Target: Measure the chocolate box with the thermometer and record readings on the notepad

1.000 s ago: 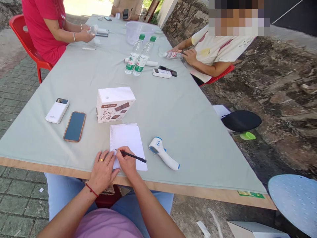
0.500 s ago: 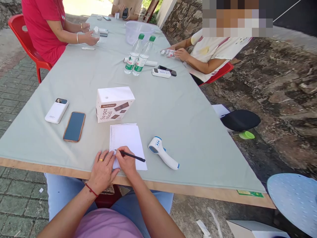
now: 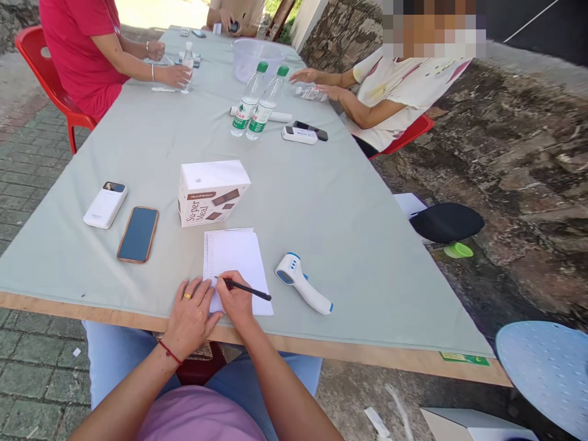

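Observation:
My right hand (image 3: 235, 298) grips a black pen (image 3: 248, 289), its tip at the left part of a white sheet of paper (image 3: 241, 254). Small marks run down the paper's left edge. Lying flat, my left hand (image 3: 193, 312) rests over the paper's lower left corner and the table, fingers extended, a gold ring on one of them. Just beyond the paper stands a white carton (image 3: 214, 193) with brown bar pictures. A white and blue infrared thermometer (image 3: 303, 283) lies to the right of the paper. On the left are a smartphone (image 3: 138, 234) and a white power bank (image 3: 105, 205).
Two water bottles (image 3: 250, 110) with green caps stand mid-table, near a white device (image 3: 299, 135) and a dark phone. Behind them is a clear plastic basin (image 3: 239, 58). Several people sit around the grey-covered table (image 3: 349, 245); a blue stool (image 3: 546, 367) is at lower right.
My hands have barely moved; the pen has shifted slightly right. The person on the left has set a bottle upright on the table. The person on the right has lifted one hand off their bottle.

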Tool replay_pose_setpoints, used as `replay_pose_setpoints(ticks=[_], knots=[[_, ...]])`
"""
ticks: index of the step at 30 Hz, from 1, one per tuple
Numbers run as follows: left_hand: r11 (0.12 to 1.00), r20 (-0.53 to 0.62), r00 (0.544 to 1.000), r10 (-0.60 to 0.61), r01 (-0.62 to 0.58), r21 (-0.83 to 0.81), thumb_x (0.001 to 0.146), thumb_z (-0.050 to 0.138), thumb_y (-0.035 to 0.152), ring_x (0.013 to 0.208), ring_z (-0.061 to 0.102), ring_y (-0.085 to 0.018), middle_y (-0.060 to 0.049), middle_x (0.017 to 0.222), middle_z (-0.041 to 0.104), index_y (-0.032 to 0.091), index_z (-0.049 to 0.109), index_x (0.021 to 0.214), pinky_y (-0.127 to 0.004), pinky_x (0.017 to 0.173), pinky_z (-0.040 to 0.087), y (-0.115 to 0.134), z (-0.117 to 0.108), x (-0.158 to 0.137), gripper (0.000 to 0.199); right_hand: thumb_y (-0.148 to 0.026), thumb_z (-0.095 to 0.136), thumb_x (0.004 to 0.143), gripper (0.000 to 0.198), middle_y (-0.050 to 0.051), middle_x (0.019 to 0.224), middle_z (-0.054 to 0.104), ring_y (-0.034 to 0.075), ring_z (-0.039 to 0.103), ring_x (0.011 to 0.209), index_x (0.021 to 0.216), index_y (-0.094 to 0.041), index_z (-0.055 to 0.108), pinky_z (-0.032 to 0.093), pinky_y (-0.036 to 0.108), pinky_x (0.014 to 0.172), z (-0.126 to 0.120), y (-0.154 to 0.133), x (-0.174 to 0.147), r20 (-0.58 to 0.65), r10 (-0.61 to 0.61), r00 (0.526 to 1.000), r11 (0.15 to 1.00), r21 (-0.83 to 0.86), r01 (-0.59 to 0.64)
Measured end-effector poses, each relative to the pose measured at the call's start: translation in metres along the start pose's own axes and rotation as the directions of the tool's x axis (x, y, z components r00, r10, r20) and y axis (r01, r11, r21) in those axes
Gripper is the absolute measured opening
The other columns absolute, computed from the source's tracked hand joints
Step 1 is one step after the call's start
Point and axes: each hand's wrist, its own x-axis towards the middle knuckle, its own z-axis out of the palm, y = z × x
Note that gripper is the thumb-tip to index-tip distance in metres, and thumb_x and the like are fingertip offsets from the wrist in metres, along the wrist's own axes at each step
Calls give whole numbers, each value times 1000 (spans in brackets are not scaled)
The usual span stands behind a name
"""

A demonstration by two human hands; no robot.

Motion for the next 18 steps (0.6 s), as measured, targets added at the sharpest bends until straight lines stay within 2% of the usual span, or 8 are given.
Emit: replay_pose_setpoints(ticks=[9, 12, 16, 18], knots=[[1000, 1, 1000, -4, 4, 5, 90, 58, 34, 124, 50, -30, -13, 133, 59, 15, 54, 130, -52, 110, 34, 0, 0, 0, 44, -32, 51, 76, 11, -3, 60, 57, 14, 52, 56, 72, -22, 55, 43, 28, 58, -1, -2, 0, 22, -29, 999, 999, -13, 29], [1000, -4, 1000, -4, 4, 1, 90, 58, 34, 124, 50, -30, -12, 132, 60, 16, 54, 129, -52, 110, 34, -1, 1, 0, 43, -31, 51, 77, 11, -4, 60, 56, 14, 51, 56, 71, -22, 54, 44, 28, 58, 0, -2, -1, -13, -54, 998, 999, -8, 54], [1000, 0, 1000, -13, 13, -22, 89, 59, 34, 125, 50, -30, -13, 133, 59, 18, 55, 127, -53, 109, 34, -1, 1, -1, 41, -36, 46, 86, 19, 2, 78, 64, 17, 59, 72, 85, -21, 58, 48, 31, 70, -7, -3, -1, -175, -103, 979, 995, -35, 98], [997, 1, 1000, -20, 20, -70, 88, 61, 34, 126, 49, -31, -12, 133, 59, 19, 56, 125, -54, 110, 34, -1, 1, -2, 41, -38, 41, 90, 27, 6, 92, 68, 20, 62, 84, 97, -20, 60, 48, 33, 78, -17, 1, 6, -192, -141, 971, 986, -115, 121]])
